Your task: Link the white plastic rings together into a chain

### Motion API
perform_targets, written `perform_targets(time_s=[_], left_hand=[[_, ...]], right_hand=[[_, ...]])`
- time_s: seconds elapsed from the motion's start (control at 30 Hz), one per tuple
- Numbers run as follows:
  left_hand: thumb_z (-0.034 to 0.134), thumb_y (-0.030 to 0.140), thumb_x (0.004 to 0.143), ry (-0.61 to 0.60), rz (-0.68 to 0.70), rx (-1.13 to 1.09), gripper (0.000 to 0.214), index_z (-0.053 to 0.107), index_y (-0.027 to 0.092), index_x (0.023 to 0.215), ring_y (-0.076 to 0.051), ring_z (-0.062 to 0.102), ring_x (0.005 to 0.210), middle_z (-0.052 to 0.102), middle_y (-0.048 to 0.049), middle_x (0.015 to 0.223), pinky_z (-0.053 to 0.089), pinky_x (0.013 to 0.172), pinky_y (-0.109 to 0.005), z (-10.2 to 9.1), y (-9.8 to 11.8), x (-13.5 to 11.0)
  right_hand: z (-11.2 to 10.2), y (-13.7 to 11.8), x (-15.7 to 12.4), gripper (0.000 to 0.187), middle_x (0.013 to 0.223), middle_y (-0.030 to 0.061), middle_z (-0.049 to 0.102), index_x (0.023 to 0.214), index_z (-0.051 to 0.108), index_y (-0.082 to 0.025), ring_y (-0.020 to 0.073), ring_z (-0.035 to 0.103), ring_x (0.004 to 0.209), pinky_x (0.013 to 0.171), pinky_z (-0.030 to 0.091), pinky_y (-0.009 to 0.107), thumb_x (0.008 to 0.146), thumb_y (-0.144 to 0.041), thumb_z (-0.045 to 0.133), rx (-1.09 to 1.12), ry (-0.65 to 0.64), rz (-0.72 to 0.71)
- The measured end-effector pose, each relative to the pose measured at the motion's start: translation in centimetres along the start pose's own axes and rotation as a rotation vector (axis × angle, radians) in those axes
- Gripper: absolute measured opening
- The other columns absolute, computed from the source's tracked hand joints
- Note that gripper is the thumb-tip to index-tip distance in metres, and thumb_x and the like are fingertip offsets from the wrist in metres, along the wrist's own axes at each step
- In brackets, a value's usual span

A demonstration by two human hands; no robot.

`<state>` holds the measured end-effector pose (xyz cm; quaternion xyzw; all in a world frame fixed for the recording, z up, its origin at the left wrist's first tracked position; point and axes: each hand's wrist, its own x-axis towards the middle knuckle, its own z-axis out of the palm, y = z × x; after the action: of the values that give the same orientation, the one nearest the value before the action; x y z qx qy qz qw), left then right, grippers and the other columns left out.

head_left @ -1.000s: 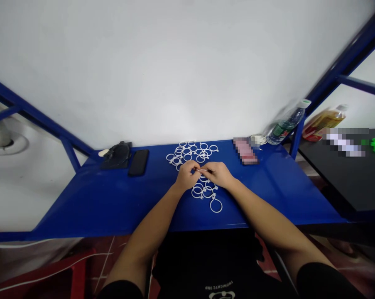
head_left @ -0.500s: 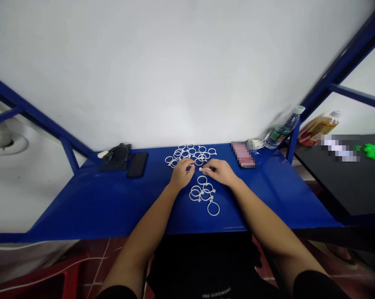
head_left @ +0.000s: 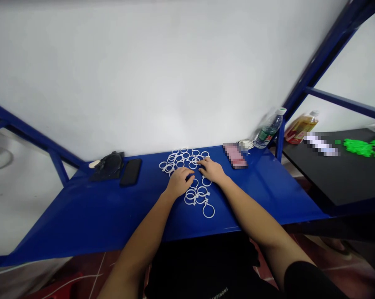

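Several white plastic rings lie on the blue table [head_left: 112, 207]. A far pile of rings [head_left: 177, 159] sits near the wall, and a nearer group of rings [head_left: 197, 196] lies in front of my hands, ending in a single ring [head_left: 208, 211]. My right hand [head_left: 212, 170] reaches to the far pile, its fingers stretched out with the tips on the rings there. My left hand [head_left: 179, 181] rests on the table between the two groups, fingers loosely spread, with nothing visible in it. One ring [head_left: 206, 181] lies just by my right wrist.
A black phone [head_left: 130, 172] and a dark pouch [head_left: 108, 165] lie at the back left. A blurred pink item [head_left: 234, 155], a small white object and a water bottle [head_left: 267, 128] stand at the back right. A black table [head_left: 339, 170] with green pieces adjoins on the right.
My hands held a ring together, then parted. The right hand has gone forward to the far pile, the left has dropped to the table. The camera has swung right.
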<state>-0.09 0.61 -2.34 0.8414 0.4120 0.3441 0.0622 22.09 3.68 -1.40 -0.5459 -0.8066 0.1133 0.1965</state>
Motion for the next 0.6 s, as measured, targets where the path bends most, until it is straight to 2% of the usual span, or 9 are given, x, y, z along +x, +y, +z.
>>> perform_targets(time_s=[0.13, 0.23, 0.3, 0.47, 0.6], left_hand=[[0.066, 0.023, 0.095, -0.167, 0.127, -0.044, 0.013, 0.073, 0.021, 0.106, -0.022, 0.07, 0.093, 0.076, -0.0055, 0.098, 0.056, 0.087, -0.038, 0.2, 1.7, -0.2], [0.064, 0.023, 0.097, -0.185, 0.149, -0.077, 0.013, 0.073, 0.022, 0.106, -0.022, 0.071, 0.094, 0.076, -0.0052, 0.099, 0.057, 0.087, -0.038, 0.2, 2.3, -0.1], [0.063, 0.023, 0.098, -0.112, 0.136, -0.087, 0.016, 0.072, 0.021, 0.111, -0.022, 0.071, 0.098, 0.075, -0.0065, 0.105, 0.057, 0.09, -0.039, 0.0, 2.3, 0.0], [0.061, 0.023, 0.099, 0.179, 0.025, -0.046, 0.036, 0.063, 0.022, 0.135, -0.022, 0.069, 0.108, 0.065, -0.0126, 0.13, 0.059, 0.096, -0.04, -0.6, 1.6, 0.0], [0.065, 0.027, 0.097, 0.218, -0.033, -0.026, 0.038, 0.063, 0.023, 0.135, -0.02, 0.071, 0.102, 0.057, -0.0143, 0.142, 0.059, 0.095, -0.04, -0.5, 1.3, 0.0]], right_hand=[[0.2, 0.2, 0.2, 0.013, 0.112, 0.0069, 0.071, 0.106, 0.073, -0.025, 0.0205, 0.069, 0.094, 0.078, 0.05, 0.028, 0.099, -0.025, 0.063, 0.035, 0.028, 0.039], [0.0, 0.2, 0.0, 0.011, 0.104, 0.0052, 0.072, 0.102, 0.069, -0.023, 0.0192, 0.067, 0.093, 0.079, 0.048, 0.027, 0.101, -0.024, 0.059, 0.135, 0.107, 0.019], [-0.3, 0.0, -0.3, 0.01, 0.1, 0.0042, 0.073, 0.104, 0.067, -0.022, 0.0186, 0.066, 0.09, 0.079, 0.048, 0.027, 0.102, -0.024, 0.057, 0.226, 0.164, -0.006], [-0.8, -1.0, -1.0, 0.009, 0.097, 0.0045, 0.073, 0.105, 0.067, -0.022, 0.0183, 0.065, 0.083, 0.076, 0.048, 0.029, 0.099, -0.025, 0.06, 0.326, 0.227, -0.106], [-1.0, -1.9, -1.6, 0.012, 0.097, 0.0053, 0.073, 0.104, 0.069, -0.022, 0.0191, 0.065, 0.085, 0.079, 0.05, 0.031, 0.097, -0.023, 0.059, 0.358, 0.266, -0.208]])
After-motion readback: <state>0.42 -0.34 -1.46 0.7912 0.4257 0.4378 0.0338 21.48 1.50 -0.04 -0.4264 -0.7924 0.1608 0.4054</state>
